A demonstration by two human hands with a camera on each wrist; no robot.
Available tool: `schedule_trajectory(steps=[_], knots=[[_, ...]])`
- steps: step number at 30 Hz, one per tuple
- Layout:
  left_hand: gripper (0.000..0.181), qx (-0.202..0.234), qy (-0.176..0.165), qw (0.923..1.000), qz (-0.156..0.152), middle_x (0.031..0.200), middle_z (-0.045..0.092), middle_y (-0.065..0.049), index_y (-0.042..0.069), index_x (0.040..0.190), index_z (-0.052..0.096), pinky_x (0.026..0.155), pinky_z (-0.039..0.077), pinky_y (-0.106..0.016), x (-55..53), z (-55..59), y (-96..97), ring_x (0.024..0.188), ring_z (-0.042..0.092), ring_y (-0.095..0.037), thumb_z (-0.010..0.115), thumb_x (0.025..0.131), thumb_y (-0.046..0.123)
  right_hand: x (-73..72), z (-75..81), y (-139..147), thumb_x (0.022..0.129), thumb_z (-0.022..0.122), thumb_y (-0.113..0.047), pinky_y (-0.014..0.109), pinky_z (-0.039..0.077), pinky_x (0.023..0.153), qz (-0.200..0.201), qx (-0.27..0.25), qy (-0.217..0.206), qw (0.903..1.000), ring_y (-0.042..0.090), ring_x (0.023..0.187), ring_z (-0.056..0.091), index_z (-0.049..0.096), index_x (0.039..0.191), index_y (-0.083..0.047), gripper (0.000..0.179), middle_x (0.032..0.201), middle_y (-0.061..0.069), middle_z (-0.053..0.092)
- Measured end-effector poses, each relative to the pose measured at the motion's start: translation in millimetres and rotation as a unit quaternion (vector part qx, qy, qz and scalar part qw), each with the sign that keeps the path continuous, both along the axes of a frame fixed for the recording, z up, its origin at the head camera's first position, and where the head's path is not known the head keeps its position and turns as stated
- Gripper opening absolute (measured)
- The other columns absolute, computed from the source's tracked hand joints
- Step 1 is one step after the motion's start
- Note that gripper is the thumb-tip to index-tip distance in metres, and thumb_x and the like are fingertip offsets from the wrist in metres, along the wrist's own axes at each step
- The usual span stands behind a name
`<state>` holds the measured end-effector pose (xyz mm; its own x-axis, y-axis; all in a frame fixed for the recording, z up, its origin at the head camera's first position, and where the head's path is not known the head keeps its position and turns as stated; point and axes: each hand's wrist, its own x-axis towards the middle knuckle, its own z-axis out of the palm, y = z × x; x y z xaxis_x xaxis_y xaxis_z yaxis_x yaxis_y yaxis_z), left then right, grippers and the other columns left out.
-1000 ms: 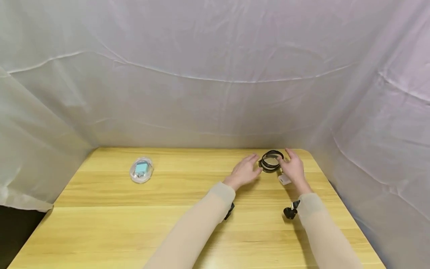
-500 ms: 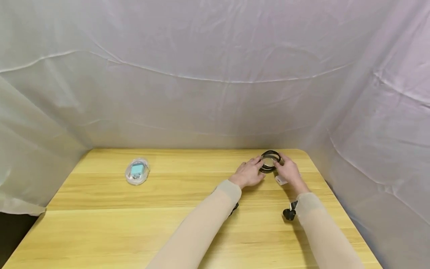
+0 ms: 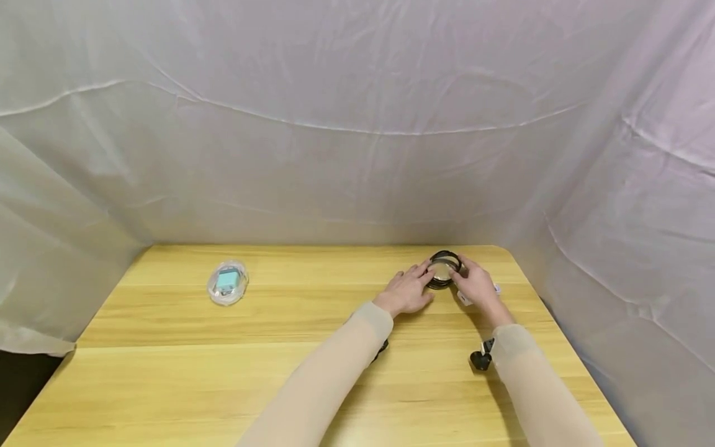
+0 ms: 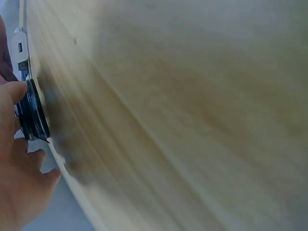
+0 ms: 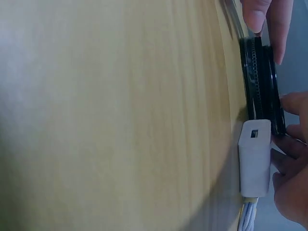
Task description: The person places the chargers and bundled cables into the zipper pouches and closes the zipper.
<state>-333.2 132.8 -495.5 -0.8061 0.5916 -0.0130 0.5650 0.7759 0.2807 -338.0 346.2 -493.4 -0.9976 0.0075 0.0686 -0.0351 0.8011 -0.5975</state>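
Observation:
A coil of black cable [image 3: 444,269] lies near the table's back right. My right hand [image 3: 475,285] pinches its right side, with the thumb over the near rim and the fingers behind. My left hand [image 3: 406,293] reaches in from the left, its fairly straight fingertips touching the coil's left rim. The right wrist view shows the black coil [image 5: 262,86] edge-on, between both hands' fingers. Right beside it is a white block [image 5: 255,163] with a small rectangular port and pale cords at one end. The head view shows this block partly hidden under my right hand.
To the left on the wooden table [image 3: 279,372] lies a coiled white cable [image 3: 244,287] with a light-blue cube [image 3: 228,280] on it. Pale cloth [image 3: 335,155] hangs behind the table and along both sides. A black wrist camera [image 3: 480,360] hangs by the right sleeve.
My left hand has come in to touch the coil, and my right hand has closed onto its right side. The black coil has shifted slightly left. The head view has turned slightly.

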Motion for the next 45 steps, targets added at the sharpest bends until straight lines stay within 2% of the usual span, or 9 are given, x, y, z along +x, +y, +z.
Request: schedule_trajectory(steps=[5,8,14,18,21,30,36,40,45], knots=[[0.062,-0.004,0.003,0.9999,-0.012,0.175,0.011,0.002,0.025,0.165,0.03,0.128,0.024,-0.047,2.7,4.6,-13.6,0.159,0.02,-0.023,0.048,0.109,0.045,1.7,4.9,-11.1,0.105,0.058,-0.024,0.067,0.031,0.118,0.017,0.013,0.006,0.9997,0.054,0.143,0.037,0.035,0.157,0.006,0.064,0.154,0.035,0.041],[0.059,-0.003,0.004,0.9998,-0.02,0.175,0.013,0.003,0.025,0.163,0.035,0.128,0.024,-0.048,6.3,7.2,-25.0,0.159,0.02,-0.022,0.049,0.109,0.044,5.3,6.7,-19.5,0.105,0.058,-0.021,0.066,0.029,0.119,0.035,0.013,0.01,0.9992,0.054,0.145,0.035,0.036,0.157,0.006,0.063,0.156,0.034,0.04],[0.057,0.009,0.0,0.9987,-0.05,0.173,0.019,0.001,0.02,0.16,0.043,0.127,0.025,-0.049,19.2,7.9,-54.4,0.158,0.022,-0.023,0.053,0.108,0.041,15.7,4.1,-39.2,0.103,0.06,-0.016,0.065,0.03,0.119,0.076,0.006,0.018,0.9969,0.053,0.143,0.038,0.037,0.156,0.007,0.062,0.155,0.033,0.042],[0.055,0.018,0.01,0.9972,-0.071,0.172,0.024,-0.001,0.018,0.158,0.045,0.126,0.027,-0.051,28.0,8.7,-77.3,0.157,0.024,-0.024,0.055,0.108,0.039,22.0,2.0,-56.1,0.103,0.06,-0.015,0.064,0.032,0.119,0.097,-0.011,0.026,0.9949,0.052,0.142,0.041,0.038,0.156,0.006,0.061,0.154,0.033,0.044],[0.054,0.021,0.016,0.9965,-0.08,0.171,0.028,-0.001,0.017,0.157,0.047,0.125,0.029,-0.053,35.6,9.0,-92.6,0.157,0.026,-0.025,0.056,0.108,0.038,28.7,0.4,-69.1,0.103,0.06,-0.016,0.063,0.034,0.119,0.106,-0.025,0.017,0.9939,0.051,0.142,0.042,0.038,0.157,0.003,0.062,0.155,0.031,0.044],[0.045,0.032,0.024,0.9955,-0.087,0.163,0.043,-0.006,0.015,0.147,0.06,0.124,0.032,-0.04,58.5,16.2,-133.5,0.149,0.042,-0.026,0.062,0.105,0.03,46.5,-0.6,-108.3,0.101,0.064,-0.01,0.056,0.041,0.115,0.145,-0.075,0.01,0.9865,0.048,0.135,0.053,0.039,0.154,0.008,0.062,0.15,0.033,0.049],[0.041,0.045,0.004,0.9962,-0.074,0.159,0.048,-0.008,0.015,0.142,0.065,0.123,0.035,-0.045,78.2,24.5,-162.9,0.146,0.045,-0.03,0.065,0.103,0.026,59.1,2.7,-135.7,0.101,0.064,-0.004,0.05,0.047,0.11,0.186,-0.115,-0.015,0.9757,0.045,0.133,0.056,0.038,0.154,0.01,0.06,0.15,0.033,0.048],[0.037,0.048,-0.002,0.9965,-0.068,0.155,0.053,-0.009,0.015,0.137,0.069,0.121,0.038,-0.048,91.7,29.6,-185.5,0.144,0.048,-0.031,0.068,0.102,0.025,68.4,2.8,-156.6,0.1,0.064,-0.003,0.048,0.047,0.112,0.215,-0.133,-0.033,0.9668,0.043,0.134,0.056,0.038,0.155,0.009,0.061,0.152,0.031,0.048],[0.031,0.059,-0.012,0.9961,-0.066,0.15,0.058,-0.008,0.016,0.129,0.074,0.118,0.041,-0.049,109.0,34.1,-212.8,0.139,0.053,-0.031,0.071,0.099,0.023,80.3,1.5,-180.3,0.099,0.066,-0.002,0.047,0.045,0.113,0.248,-0.135,-0.034,0.9587,0.04,0.135,0.056,0.041,0.154,0.007,0.062,0.154,0.028,0.047]])
